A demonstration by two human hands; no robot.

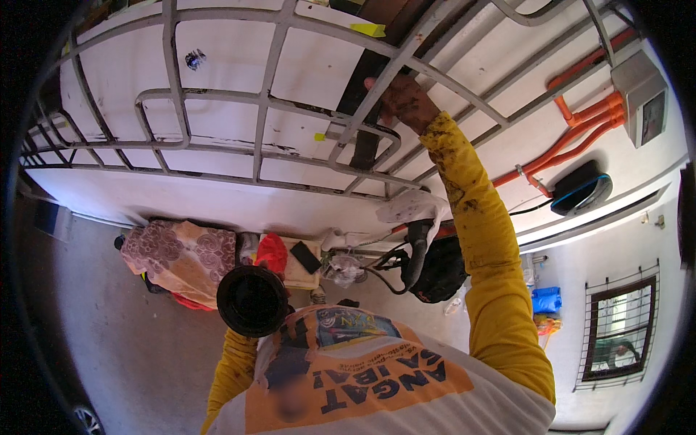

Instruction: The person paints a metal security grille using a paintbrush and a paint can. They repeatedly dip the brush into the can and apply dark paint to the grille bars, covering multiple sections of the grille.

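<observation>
My left hand (281,274) grips a round, black-stained container (252,300) in front of my chest. Its inside looks dark, and the container hides most of the hand. My raised right hand (406,102), smudged with dark stains, is at the grey metal window grille (265,98). One bar crosses in front of its fingers, beside a dark strip (356,81) behind the grille. Whether the fingers hold a tool is hidden. Dark smears mark the yellow sleeve (478,217) of that arm.
Below the grille stand a cloth-covered pile (182,258), a phone-like dark slab (305,257), a red cloth (271,253) and a black bag (437,266). Orange conduits (565,147) run along the wall to a grey box (641,98). A person (620,350) appears at a barred window.
</observation>
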